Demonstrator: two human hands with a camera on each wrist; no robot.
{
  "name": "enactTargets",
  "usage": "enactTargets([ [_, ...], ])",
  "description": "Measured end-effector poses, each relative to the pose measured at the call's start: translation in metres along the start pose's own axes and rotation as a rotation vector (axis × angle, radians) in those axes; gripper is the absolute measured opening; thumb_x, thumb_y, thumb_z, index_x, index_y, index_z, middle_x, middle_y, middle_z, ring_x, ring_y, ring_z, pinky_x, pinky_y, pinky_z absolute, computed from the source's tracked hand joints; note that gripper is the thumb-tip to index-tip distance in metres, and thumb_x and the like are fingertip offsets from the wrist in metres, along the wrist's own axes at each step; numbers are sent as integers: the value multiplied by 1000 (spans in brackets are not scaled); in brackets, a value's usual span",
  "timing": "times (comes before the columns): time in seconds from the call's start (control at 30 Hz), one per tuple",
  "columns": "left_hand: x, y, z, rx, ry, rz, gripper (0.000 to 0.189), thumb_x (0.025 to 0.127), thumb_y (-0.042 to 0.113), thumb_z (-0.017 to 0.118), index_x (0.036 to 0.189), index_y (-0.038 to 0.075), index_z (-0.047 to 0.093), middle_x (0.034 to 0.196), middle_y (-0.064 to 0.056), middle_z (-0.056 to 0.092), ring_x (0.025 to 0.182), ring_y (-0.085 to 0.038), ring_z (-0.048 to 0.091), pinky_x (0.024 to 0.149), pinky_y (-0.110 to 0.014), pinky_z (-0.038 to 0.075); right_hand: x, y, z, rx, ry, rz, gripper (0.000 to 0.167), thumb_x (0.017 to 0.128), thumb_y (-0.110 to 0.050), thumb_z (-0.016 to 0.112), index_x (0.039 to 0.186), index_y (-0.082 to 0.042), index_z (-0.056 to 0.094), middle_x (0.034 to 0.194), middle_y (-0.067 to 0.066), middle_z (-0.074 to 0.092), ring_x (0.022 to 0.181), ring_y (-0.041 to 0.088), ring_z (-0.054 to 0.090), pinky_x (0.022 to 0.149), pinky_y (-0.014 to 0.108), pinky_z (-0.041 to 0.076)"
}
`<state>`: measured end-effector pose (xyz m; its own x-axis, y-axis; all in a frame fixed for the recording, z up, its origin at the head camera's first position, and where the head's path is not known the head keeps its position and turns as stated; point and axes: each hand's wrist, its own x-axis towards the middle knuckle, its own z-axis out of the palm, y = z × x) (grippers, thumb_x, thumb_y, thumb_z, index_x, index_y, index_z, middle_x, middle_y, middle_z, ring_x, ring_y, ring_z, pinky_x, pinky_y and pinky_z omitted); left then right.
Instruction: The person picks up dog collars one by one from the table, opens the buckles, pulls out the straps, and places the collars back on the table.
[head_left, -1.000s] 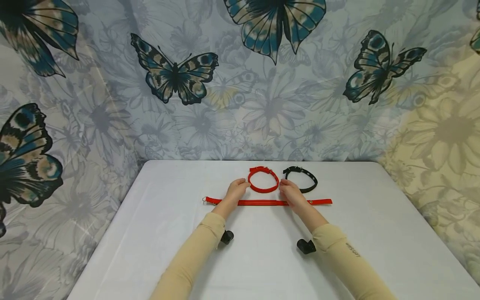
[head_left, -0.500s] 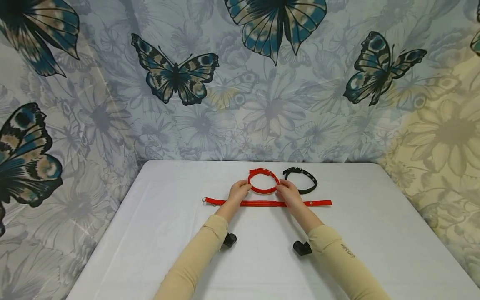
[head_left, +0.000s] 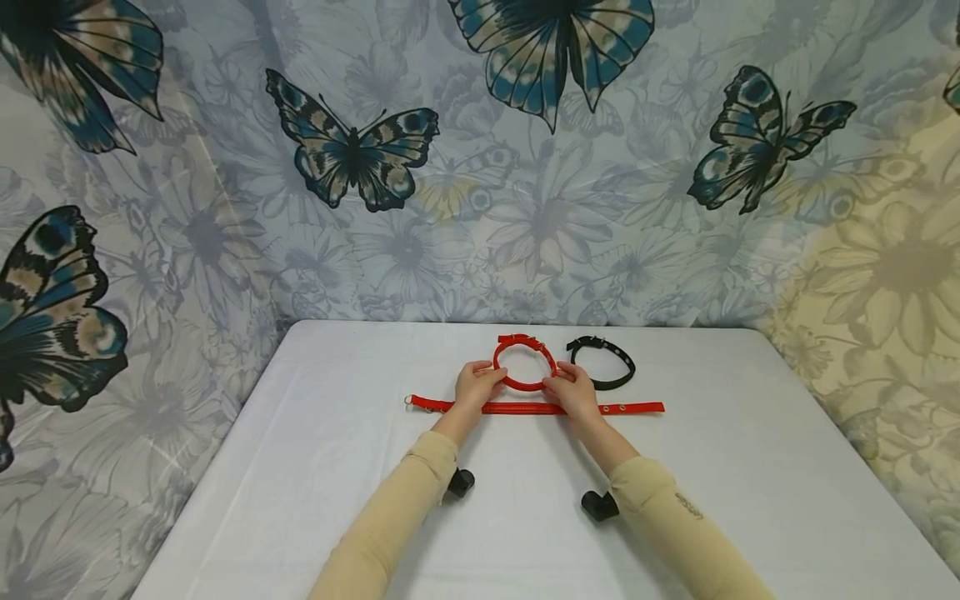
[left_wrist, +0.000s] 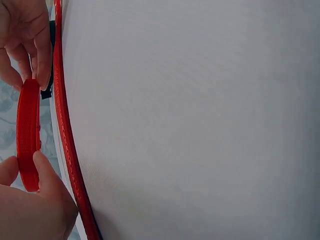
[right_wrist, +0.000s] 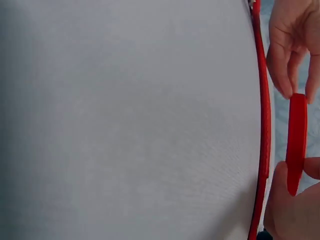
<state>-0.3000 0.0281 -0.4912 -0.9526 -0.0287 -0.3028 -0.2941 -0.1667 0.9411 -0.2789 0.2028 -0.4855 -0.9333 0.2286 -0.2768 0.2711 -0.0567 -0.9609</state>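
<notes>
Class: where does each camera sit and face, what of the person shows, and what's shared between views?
Head: on the head, facing forward and down at the white table; sleeves, left hand, right hand show.
Left wrist: worn there, facing the looped red collar; left hand low, right hand above.
Right wrist: worn there, facing that collar; right hand low, left hand above.
The wrist views share the collar, long red strap and both hands.

The left hand (head_left: 477, 387) and right hand (head_left: 573, 390) hold a red loop (head_left: 524, 387). A black loop (head_left: 617, 383) and red strap (head_left: 522, 408) lie nearby.
</notes>
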Motion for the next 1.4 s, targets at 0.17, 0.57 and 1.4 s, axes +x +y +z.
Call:
enactTargets([
  [0.17, -5, 1, -5, -50, -36, -28, 42, 88, 7, 71, 125, -2, 53, 103, -14, 64, 79, -15, 67, 82, -31, 56, -6, 1, -3, 0, -29, -4, 60, 92, -2, 62, 147, -2, 37, 137, 17, 43, 92, 12, 58, 77, 19, 54],
  [0.57, -20, 3, -26, -123, -170, -84, 50, 85, -5, 71, 130, -7, 51, 105, -14, 58, 84, -18, 65, 87, -33, 54, -29, -1, -11, 88, -196, -18, 51, 92, 3, 62, 139, 7, 42, 124, 18, 55, 87, 6, 63, 81, 19, 53],
  [1.4, -73, 6, -81, 743, -408, 250, 35, 70, 11, 88, 89, 8, 59, 80, 1, 63, 70, -9, 62, 63, -24, 48, -64, 19, -22, -524, -442, -229, 25, 80, -16, 81, 97, -8, 64, 97, 2, 66, 94, 19, 59, 85, 31, 48],
])
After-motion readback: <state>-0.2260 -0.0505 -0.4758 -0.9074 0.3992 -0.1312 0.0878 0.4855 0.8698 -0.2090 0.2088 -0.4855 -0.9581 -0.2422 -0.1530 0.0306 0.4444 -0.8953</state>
